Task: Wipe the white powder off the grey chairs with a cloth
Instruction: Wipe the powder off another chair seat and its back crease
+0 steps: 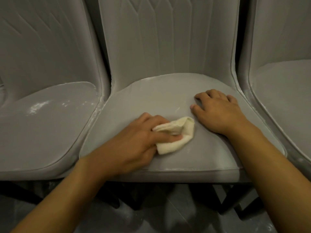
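Three grey padded chairs stand side by side. On the seat of the middle chair (pixel 165 96) my left hand (pixel 134 140) grips a crumpled cream cloth (pixel 176 133) and holds it against the cushion. My right hand (pixel 217 110) rests on the same seat to the right of the cloth, fingers loosely bent and holding nothing. Faint white powder streaks (pixel 176 109) lie between the two hands, and powder lines the seam at the seat's left edge (pixel 96 113). The left chair (pixel 42 128) carries white powder patches (pixel 38 106) on its seat.
The right chair (pixel 286 91) shows a pale dusty film on its seat and rim. Black chair legs (pixel 225 197) stand below on a dark grey floor (pixel 159 219) with some pale smears. Narrow gaps separate the chairs.
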Tool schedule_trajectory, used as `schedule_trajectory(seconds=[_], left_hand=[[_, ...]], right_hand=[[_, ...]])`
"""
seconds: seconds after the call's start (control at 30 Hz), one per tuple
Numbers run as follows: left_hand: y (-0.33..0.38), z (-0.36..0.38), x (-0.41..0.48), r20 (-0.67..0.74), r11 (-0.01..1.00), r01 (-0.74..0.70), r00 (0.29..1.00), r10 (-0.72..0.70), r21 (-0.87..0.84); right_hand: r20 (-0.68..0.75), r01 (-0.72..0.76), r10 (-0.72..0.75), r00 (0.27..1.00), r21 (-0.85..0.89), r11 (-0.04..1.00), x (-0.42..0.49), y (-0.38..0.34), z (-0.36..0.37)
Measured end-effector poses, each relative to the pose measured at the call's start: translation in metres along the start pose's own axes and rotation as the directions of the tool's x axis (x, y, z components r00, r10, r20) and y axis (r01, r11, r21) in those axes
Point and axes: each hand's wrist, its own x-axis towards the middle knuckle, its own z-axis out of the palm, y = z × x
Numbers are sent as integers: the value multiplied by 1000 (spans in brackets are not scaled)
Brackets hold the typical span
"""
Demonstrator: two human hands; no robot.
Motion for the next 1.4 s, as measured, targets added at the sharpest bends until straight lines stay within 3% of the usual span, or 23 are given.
schedule_trajectory(seconds=[0.07,0.13,0.2,0.27,0.37,0.47,0.53,0.73,0.87,0.97,1.07,1.13,1.23,1.4], left_hand=[[-27,-8,-7,-9,994,95,995,-95,46],[-50,-17,-19,-17,943,329,944,-328,58],[-55,-18,-25,17,905,418,907,-421,79],[-39,-15,-22,41,935,349,935,-352,55],[-2,-2,-7,7,991,130,992,-130,-45],[34,11,8,25,997,20,1000,-19,-71],[27,8,10,34,998,7,999,-5,-61],[-34,-10,-23,15,972,235,972,-235,24],[-2,-4,-12,-18,994,84,996,-86,-76],[18,10,3,-21,999,-36,999,37,28],[-7,8,0,8,998,39,999,-39,43],[-32,-1,-8,-24,976,213,977,-212,44],[-54,-7,-14,-29,876,474,880,-474,84],[-24,3,20,27,895,447,894,-447,-8]], right_hand=[[3,0,0,1000,-3,1000,0,0,0],[6,0,0,1000,-4,1000,0,0,-1],[0,0,0,1000,-8,1000,0,0,0],[0,2,-2,1000,-15,1000,0,-1,0],[2,1,-1,1000,-22,1000,2,-2,0],[10,1,0,1000,-16,1000,1,-1,-1],[2,4,-4,1000,-17,1000,1,-1,-1],[-5,-4,4,1000,-23,1000,-1,-1,0],[5,-5,6,1000,-25,1000,1,-3,-1],[4,0,0,1000,-18,1000,0,-2,-2],[7,6,-6,1000,-15,1000,-1,-1,-1],[7,5,-5,1000,-16,1000,-1,-1,-1],[3,2,-2,1000,-20,1000,-1,0,0],[14,2,-1,1000,-28,1000,1,-1,1]])
